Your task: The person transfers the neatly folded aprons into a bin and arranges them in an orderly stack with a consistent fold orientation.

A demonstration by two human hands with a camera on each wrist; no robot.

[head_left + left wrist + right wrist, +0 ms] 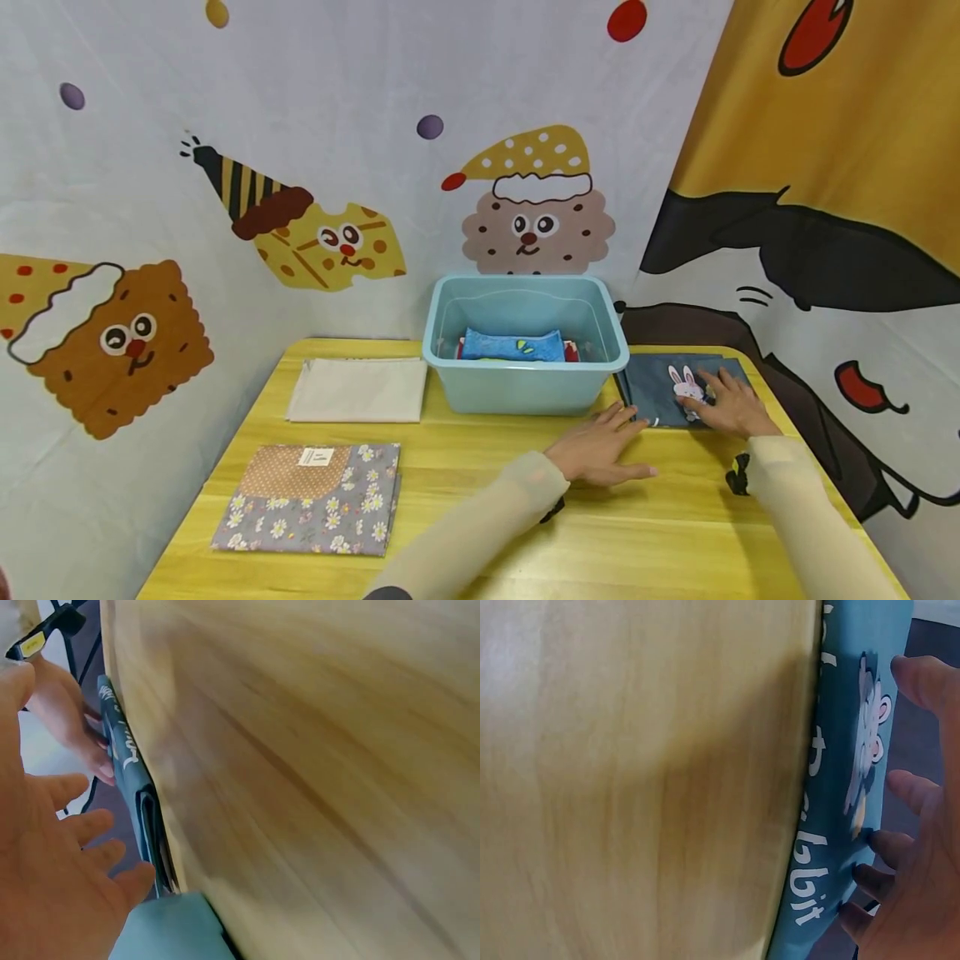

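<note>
A folded dark blue-grey cloth (647,383) printed with a white rabbit lies at the table's back right. My right hand (735,406) rests its fingertips on this cloth beside the rabbit, its fingers spread and loosely bent. In the right wrist view, white lettering runs along the cloth's (836,825) near edge. My left hand (602,447) is stretched out with spread fingers by the cloth's front left corner; whether its fingertips touch the cloth I cannot tell. The left wrist view shows this hand (60,855) holding nothing, with the folded cloth (129,761) beyond its fingers.
A light blue plastic bin (525,392) stands at the back middle, with a blue packet-like item (498,345) and something red inside. To its left lies a folded off-white cloth (358,392). A folded grey daisy-print cloth (330,521) lies at the front left of the wooden table (465,475).
</note>
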